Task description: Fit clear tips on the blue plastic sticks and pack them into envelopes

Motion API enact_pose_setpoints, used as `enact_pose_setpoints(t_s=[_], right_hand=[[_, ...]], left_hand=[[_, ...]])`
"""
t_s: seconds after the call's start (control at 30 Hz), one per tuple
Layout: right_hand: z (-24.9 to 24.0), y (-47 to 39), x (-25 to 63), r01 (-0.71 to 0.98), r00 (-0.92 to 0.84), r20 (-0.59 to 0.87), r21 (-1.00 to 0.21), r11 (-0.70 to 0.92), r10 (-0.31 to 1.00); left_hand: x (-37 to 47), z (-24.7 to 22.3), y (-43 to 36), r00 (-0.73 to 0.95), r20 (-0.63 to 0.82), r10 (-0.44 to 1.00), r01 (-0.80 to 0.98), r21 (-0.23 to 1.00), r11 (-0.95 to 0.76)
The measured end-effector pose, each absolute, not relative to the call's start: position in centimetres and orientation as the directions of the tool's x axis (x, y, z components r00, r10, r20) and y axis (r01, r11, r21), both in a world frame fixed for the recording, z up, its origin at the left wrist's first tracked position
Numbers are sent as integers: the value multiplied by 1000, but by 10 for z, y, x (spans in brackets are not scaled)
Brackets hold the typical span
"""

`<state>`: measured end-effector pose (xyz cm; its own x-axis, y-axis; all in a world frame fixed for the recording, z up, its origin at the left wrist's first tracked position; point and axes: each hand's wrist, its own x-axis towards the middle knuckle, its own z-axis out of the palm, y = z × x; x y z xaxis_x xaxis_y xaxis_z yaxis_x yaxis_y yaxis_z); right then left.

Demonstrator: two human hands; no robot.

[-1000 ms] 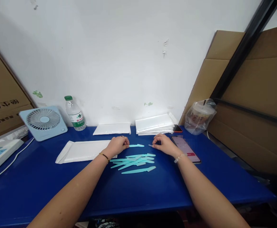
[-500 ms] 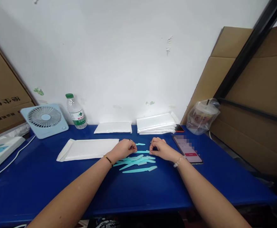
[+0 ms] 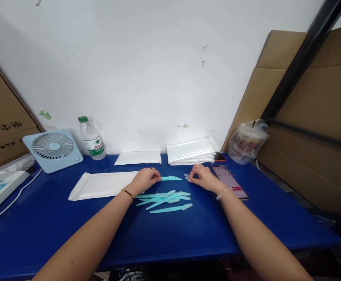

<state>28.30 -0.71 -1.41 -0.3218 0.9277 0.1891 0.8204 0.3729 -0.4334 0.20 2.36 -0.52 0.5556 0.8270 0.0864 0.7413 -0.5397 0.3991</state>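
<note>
My left hand [image 3: 147, 179] pinches the end of a turquoise eyebrow razor [image 3: 167, 178], whose blade end points right. Another razor seems to overlap it, but I cannot make out where one ends. To the right, my right hand [image 3: 201, 177] has thumb and forefinger together at some small clear blade caps [image 3: 187, 176]. Whether a cap is between its fingertips is too small to tell. Nearer me lies a loose pile of several turquoise eyebrow razors [image 3: 167, 198], with a single razor [image 3: 170, 209] in front of it.
A white padded envelope [image 3: 100, 185] lies left of my left hand. Behind are another white packet [image 3: 138, 157] and a stack of white packets [image 3: 190, 152]. A phone [image 3: 231, 181] is beside my right hand. Around stand a fan [image 3: 55, 146], a bottle [image 3: 93, 140] and a bagged cup [image 3: 246, 142].
Both hands have moved slightly away from me and further apart. The razor that spanned between them is now only at my left hand, beside the razor lying there. Clear caps show at my right fingertips.
</note>
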Motion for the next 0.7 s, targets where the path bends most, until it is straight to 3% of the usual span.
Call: enact_pose_setpoints(t_s=[0.13, 0.23, 0.5, 0.7], right_hand=[[-7, -14, 280, 804, -301, 228, -462, 375, 926], [0, -25, 264, 731, -425, 219, -488, 476, 878], [1, -33, 250, 684, -566, 107, -494, 537, 818], [9, -34, 258, 659, -515, 173, -546, 517, 840]], left_hand=[[-3, -5, 24, 523, 139, 841, 753, 386, -533], [-2, 0, 17, 532, 178, 828, 728, 403, -554], [7, 11, -2, 606, 101, 789, 645, 518, -562], [13, 15, -13, 721, 40, 692, 577, 518, -631]])
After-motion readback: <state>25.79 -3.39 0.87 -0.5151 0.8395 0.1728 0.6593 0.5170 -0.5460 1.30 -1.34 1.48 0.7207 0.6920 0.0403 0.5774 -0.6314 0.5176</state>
